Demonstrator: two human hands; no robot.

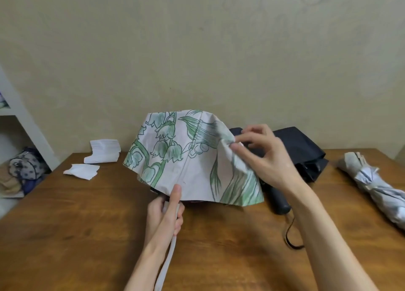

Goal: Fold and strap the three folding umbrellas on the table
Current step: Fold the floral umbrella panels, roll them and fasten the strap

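Brown wooden table (pixel 87 225) is sitting against a beige textured wall (pixel 197 49), with a white shelf unit (pixel 24 119) off to the left. The white folding umbrella with green flower print (pixel 186 150) is standing mid-table, canopy still loose. The left hand (pixel 166 211) is curling tight round its white handle (pixel 166 205), and the right hand (pixel 265 157) is pinching the canopy edge. A black folding umbrella (pixel 304 150) is lying behind, a rolled pale grey umbrella (pixel 370 181) far right, and white folded papers (pixel 103 151) back left.

Brown wooden desk (pixel 87 225) against beige textured wall (pixel 197 49). Two white folded paper sheets (pixel 103 151) (pixel 82 171) at its far-left corner. White shelf unit (pixel 26 124) on the left holds a dark polka-dot pouch (pixel 26 165).
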